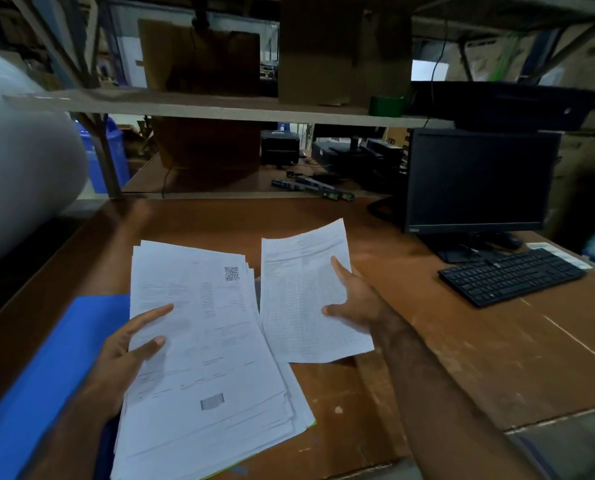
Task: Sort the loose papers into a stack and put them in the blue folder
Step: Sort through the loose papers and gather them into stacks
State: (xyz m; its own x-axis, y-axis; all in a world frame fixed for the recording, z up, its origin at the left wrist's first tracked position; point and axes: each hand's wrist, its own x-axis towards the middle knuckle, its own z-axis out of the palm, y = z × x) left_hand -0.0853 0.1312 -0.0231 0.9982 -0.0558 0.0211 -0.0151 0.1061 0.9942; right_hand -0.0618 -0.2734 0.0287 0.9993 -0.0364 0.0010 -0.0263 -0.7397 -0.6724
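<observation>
The left hand gripped the fanned paper stack at its left edge, thumb and forefinger on top, while the right hand pinched a single printed sheet by its right edge, just beside the stack. The blue folder lay under the stack's left side on the brown desk, with bare desktop between the sheet and the black keyboard and monitor to the right.
</observation>
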